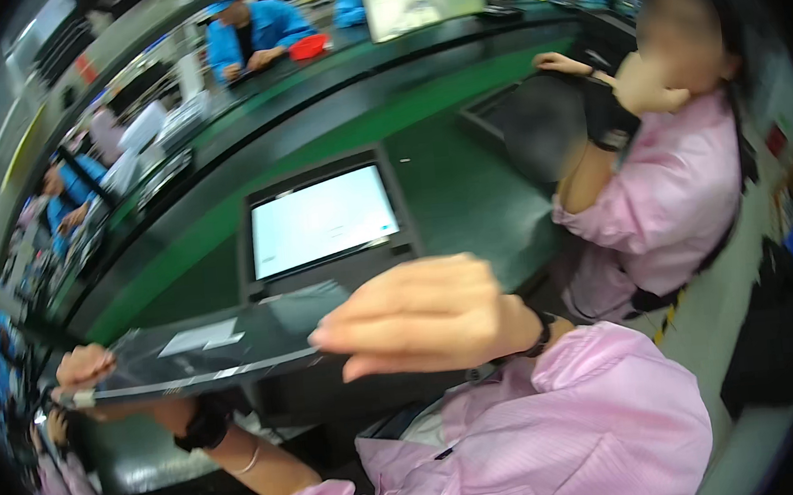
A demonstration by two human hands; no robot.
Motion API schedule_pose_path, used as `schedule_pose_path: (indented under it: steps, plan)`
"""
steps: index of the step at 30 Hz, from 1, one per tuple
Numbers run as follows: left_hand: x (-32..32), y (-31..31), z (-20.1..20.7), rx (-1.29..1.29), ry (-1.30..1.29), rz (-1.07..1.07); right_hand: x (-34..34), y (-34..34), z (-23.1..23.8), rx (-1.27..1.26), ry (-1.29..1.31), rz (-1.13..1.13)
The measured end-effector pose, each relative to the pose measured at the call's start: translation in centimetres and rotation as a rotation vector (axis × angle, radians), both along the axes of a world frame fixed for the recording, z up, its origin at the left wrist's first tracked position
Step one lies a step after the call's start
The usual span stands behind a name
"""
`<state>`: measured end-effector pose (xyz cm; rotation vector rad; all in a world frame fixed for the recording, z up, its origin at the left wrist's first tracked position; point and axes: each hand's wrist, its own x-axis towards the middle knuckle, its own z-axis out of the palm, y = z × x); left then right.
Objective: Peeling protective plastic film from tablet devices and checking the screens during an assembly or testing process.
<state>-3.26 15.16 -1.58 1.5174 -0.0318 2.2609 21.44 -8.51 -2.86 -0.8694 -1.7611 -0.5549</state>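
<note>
A flat dark panel with a glossy surface and a pale label is held up in front of me, almost edge-on. My left hand is closed round its far left end. At its right end, my right hand has its fingers pressed together on the edge; it is slightly blurred, and the thumb's contact is partly hidden. Just beyond the panel, a lit screen lies in a black tray-like frame on the green work surface. The panel and my right hand overlap the frame's near edge.
Close on my right sits a co-worker in pink, arms over another dark frame. A long dark rail borders the green bench. Behind it, people in blue work near a red container.
</note>
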Motion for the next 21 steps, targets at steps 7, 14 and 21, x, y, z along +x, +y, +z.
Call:
schedule_pose_path:
  steps: [7, 14, 21]
  plan:
    - [6.6, 5.2, -2.2, -0.019, 0.099, -0.648, 1.7, 1.2, -0.9, 0.085, 0.083, 0.108]
    - [10.4, 7.9, 0.4, 0.009, 0.339, -0.899, 3.2, 4.4, 1.8, -0.138, 0.156, 0.28]
    - [15.5, 10.1, 2.4, 0.045, 0.566, -1.144, 7.5, 12.8, 3.8, -0.156, 0.336, 0.287]
